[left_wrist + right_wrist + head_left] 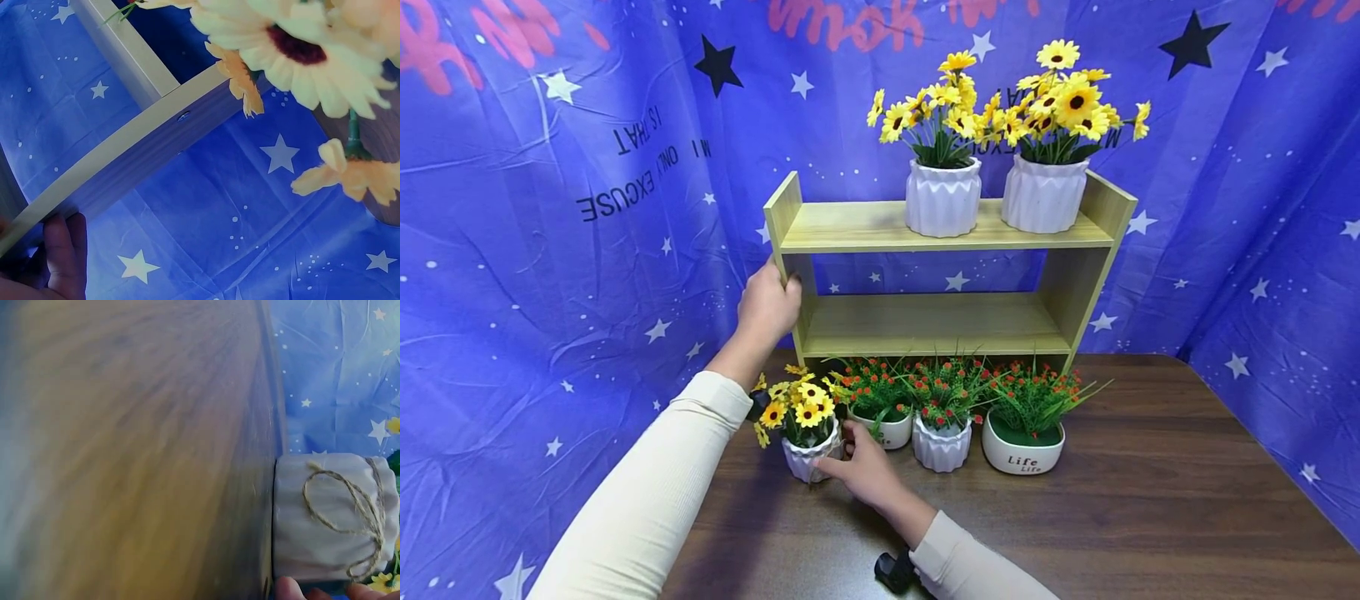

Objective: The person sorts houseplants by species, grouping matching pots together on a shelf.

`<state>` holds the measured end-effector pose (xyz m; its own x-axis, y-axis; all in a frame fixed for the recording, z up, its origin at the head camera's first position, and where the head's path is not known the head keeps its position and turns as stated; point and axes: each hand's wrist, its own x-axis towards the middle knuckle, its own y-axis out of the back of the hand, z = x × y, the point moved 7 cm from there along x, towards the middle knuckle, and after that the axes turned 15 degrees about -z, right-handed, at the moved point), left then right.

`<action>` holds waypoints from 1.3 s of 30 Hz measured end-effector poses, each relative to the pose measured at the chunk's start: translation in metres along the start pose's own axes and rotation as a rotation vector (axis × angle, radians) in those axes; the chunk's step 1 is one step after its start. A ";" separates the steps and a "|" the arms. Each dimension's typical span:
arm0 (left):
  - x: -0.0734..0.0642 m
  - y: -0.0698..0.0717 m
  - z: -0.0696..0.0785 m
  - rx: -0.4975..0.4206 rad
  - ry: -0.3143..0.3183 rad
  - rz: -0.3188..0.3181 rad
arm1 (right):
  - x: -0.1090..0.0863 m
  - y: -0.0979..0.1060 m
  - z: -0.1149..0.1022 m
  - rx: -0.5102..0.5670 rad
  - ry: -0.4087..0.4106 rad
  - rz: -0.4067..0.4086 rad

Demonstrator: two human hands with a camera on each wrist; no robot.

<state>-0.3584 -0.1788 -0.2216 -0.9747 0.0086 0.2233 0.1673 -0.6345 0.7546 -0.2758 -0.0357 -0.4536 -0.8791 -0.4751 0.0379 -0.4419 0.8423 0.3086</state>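
The left arm reaches up from the lower left in a pale sleeve, and the left hand [770, 302] is at the left side panel of the wooden shelf [932, 325], its fingers bent around the panel's edge and gripping it. The right arm enters from the bottom centre, angled up to the left, and the right hand [867, 468] is at the right side of the white pot of yellow flowers [802, 435], left of the lower centre on the brown surface [1157, 467]. Its thumb lies across the pot's front, the other fingers bent in at the side, holding it with the gap between them filled by the pot. How far those fingers reach behind the pot is hidden. In the left wrist view, large blooms cover the upper right and the hand is dim and cut off at the lower left corner. In the right wrist view, the pot lies sideways at the right, its twine bow [359, 519] plain to see; only fingertips show along the bottom edge, and the surface filling the left is too blurred for detail.
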 end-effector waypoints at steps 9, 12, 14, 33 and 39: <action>-0.001 0.001 0.000 -0.001 0.004 -0.003 | 0.006 -0.007 -0.005 -0.028 0.005 0.085; -0.001 0.001 0.000 -0.004 0.000 -0.001 | 0.008 -0.009 -0.004 -0.060 0.000 0.090; -0.001 0.000 0.000 -0.006 -0.002 -0.002 | 0.010 -0.009 -0.003 -0.086 -0.003 0.089; -0.002 0.002 0.002 -0.004 -0.013 -0.003 | 0.016 -0.013 -0.006 -0.109 -0.073 0.172; -0.002 0.002 0.001 -0.005 -0.009 -0.005 | 0.015 -0.013 -0.004 -0.082 -0.054 0.190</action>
<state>-0.3559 -0.1795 -0.2197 -0.9740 0.0189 0.2256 0.1619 -0.6384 0.7525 -0.2827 -0.0545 -0.4533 -0.9545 -0.2936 0.0527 -0.2532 0.8909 0.3771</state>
